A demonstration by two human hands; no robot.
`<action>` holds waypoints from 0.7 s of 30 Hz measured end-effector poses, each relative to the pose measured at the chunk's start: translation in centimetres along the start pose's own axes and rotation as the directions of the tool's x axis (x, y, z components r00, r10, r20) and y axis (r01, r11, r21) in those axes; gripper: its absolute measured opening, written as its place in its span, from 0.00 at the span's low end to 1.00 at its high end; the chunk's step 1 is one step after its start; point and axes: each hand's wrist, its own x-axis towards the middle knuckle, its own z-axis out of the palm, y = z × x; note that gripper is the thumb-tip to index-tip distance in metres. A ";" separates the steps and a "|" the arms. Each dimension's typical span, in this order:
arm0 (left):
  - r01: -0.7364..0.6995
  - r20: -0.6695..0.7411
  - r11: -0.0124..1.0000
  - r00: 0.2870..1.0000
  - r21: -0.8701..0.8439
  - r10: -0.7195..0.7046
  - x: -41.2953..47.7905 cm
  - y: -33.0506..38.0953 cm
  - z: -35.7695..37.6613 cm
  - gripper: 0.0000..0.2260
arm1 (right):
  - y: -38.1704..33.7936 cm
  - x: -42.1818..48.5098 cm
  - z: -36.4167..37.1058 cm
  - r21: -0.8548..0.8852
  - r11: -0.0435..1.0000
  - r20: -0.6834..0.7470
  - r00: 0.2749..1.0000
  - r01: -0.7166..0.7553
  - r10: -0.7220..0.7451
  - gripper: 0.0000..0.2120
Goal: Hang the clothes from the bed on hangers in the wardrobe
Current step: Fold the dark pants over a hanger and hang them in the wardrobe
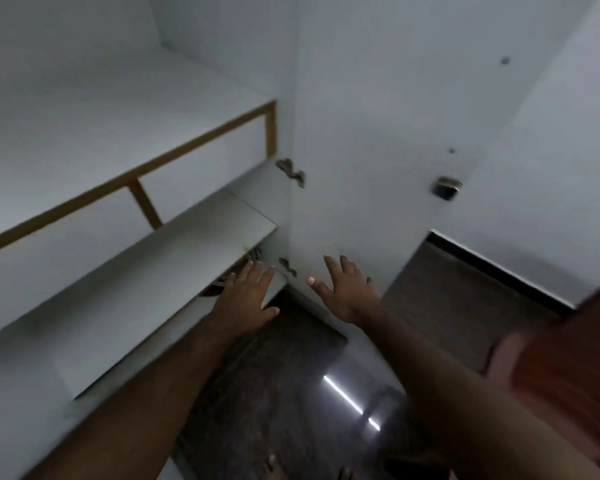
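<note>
I stand at the open wardrobe (118, 133); it is white inside and fills the left side of my view; my 2 arms reach out in front of me; my left hand (246, 296) is flat, with its fingers straight and spread, and it holds nothing; it is over the front corner of a low white shelf (136, 271); my right hand (343, 289) is flat too, fingers spread wide, and it holds nothing; it is near the bottom of the open white door (361, 133), and I cannot tell if it touches the door; 2 metal hinges (291, 172) join the door to the wardrobe, 1 high and 1 low, and the low one sits between my hands; a brown wood strip (153, 171) runs along a higher shelf; a dark thing (219, 284) peeks out under the low shelf by my left fingers, too blurry to name; the dark floor (274, 393) shines below; a red blur (568, 358) is at the right edge, and I cannot tell if it is clothes.
</note>
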 end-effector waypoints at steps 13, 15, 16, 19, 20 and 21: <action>-0.423 0.213 0.906 0.885 -0.001 0.413 -4.6 27.3 11.7 0.39 | 22.0 -25.5 8.8 0.457 0.626 0.044 0.719 -0.632 0.694 0.37; -0.477 0.225 0.879 0.857 0.002 0.464 -6.7 32.1 13.3 0.38 | 25.3 -30.9 9.9 0.542 0.520 0.037 0.637 -0.660 0.770 0.37; -0.492 0.228 0.871 0.846 -0.013 0.482 -7.7 34.1 14.1 0.38 | 26.6 -33.4 10.4 0.579 0.474 0.034 0.600 -0.664 0.799 0.38; -0.528 0.234 0.843 0.811 -0.103 0.536 -11.8 41.1 16.6 0.38 | 30.5 -41.6 12.2 0.667 0.331 0.032 0.469 -0.668 0.883 0.38; -0.552 0.237 0.824 0.790 -0.125 0.565 -13.6 43.8 17.4 0.38 | 31.9 -44.8 12.8 0.692 0.275 0.039 0.415 -0.668 0.909 0.39; -0.562 0.242 0.814 0.777 -0.150 0.581 -15.0 45.9 18.2 0.38 | 32.9 -47.2 13.4 0.706 0.232 0.055 0.378 -0.669 0.924 0.39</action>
